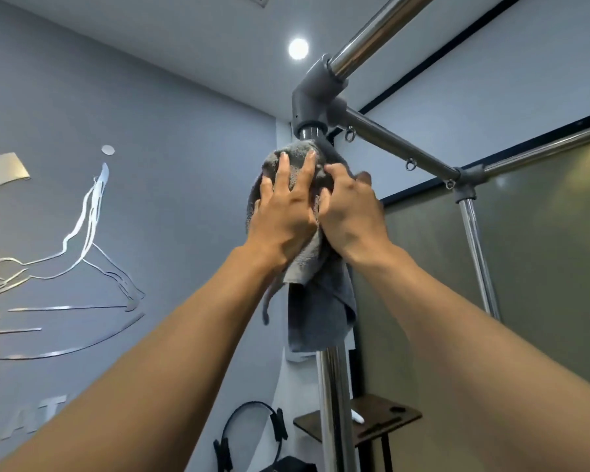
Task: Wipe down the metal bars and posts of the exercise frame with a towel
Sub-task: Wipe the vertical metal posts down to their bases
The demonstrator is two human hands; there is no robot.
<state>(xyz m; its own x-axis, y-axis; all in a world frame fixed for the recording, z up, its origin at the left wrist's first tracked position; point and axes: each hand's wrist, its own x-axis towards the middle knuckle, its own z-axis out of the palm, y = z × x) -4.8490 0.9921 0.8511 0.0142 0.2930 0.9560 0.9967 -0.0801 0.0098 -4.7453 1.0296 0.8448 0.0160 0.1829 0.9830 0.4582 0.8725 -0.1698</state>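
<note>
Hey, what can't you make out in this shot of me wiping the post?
Head view only.
The post under the towel: covered by it, the left hand and the right hand.
Right fingertips: curled behind the towel.
The wall lettering: mostly blocked by the left forearm.
The upper bar: cut off by the top edge.

A small dark-brown wooden worktop (327, 424) on thin black legs stands low down, partly hidden behind the shiny steel upright post (332, 396). On it lie a small white object (357, 418), a small dark oval piece (397, 409) and a long dark strip (379, 426).
</note>
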